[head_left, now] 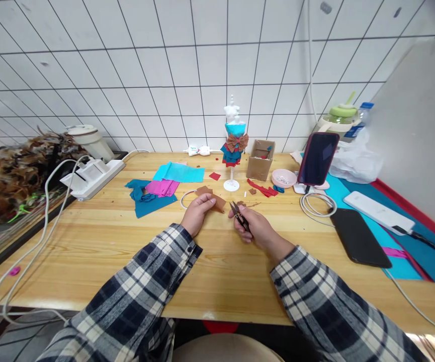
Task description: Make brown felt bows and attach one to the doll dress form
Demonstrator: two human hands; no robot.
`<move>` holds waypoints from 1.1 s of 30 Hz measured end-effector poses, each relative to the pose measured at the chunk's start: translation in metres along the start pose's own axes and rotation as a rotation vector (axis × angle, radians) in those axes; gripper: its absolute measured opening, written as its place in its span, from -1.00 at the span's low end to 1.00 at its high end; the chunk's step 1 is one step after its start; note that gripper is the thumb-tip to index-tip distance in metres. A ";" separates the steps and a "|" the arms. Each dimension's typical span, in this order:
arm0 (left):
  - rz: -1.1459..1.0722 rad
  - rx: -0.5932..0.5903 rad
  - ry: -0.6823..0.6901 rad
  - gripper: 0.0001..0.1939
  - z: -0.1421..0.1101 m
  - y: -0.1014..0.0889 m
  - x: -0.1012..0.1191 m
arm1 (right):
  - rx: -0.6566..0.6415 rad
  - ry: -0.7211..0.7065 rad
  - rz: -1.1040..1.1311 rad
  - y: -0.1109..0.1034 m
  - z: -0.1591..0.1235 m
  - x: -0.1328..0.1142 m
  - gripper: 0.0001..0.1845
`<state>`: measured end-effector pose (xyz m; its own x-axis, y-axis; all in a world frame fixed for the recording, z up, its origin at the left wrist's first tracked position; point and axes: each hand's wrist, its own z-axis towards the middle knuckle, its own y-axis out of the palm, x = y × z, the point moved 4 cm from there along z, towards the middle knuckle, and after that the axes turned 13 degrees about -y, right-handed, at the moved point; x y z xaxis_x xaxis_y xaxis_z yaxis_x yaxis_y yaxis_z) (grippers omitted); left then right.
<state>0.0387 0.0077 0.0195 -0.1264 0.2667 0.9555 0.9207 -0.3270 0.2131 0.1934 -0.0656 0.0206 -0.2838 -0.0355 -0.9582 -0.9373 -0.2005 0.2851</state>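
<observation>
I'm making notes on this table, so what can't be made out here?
In the head view:
Brown cloth: part hidden by the left hand.
Snips: handles partly covered by the right hand.
Pink bowl: contents too small to identify.
Cardboard box: lower inside hidden by its front wall.
Plaid sleeves: cut off by the bottom edge.

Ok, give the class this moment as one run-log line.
left hand: holds brown material | right hand: holds dark scissors | dressed mannequin: upright beyond hands
</observation>
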 end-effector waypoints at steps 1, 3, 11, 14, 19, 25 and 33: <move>0.008 -0.009 -0.005 -0.70 0.000 0.000 0.000 | -0.015 -0.001 -0.004 0.001 0.000 0.001 -0.54; 0.038 -0.027 -0.009 -0.68 0.001 0.001 -0.001 | -0.034 -0.004 -0.037 0.002 0.001 0.003 -0.52; 0.036 -0.115 -0.051 -0.69 0.000 0.006 -0.003 | -0.036 -0.018 -0.135 0.001 0.003 0.006 -0.50; 0.048 -0.138 -0.063 -0.70 -0.001 0.007 -0.002 | -0.023 -0.030 -0.148 0.001 0.002 0.005 -0.51; -0.035 -0.127 -0.082 -0.75 0.000 0.006 -0.002 | -0.024 -0.033 -0.168 0.000 0.002 0.005 -0.49; -0.008 -0.124 -0.079 -0.75 -0.001 0.006 0.000 | -0.025 -0.024 -0.166 0.000 0.002 0.004 -0.51; -0.006 -0.116 -0.069 -0.77 -0.001 0.006 0.000 | -0.008 0.001 -0.149 -0.001 0.002 0.005 -0.53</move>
<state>0.0435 0.0047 0.0209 -0.1021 0.3292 0.9387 0.8707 -0.4267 0.2444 0.1924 -0.0641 0.0160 -0.1414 -0.0054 -0.9899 -0.9673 -0.2117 0.1393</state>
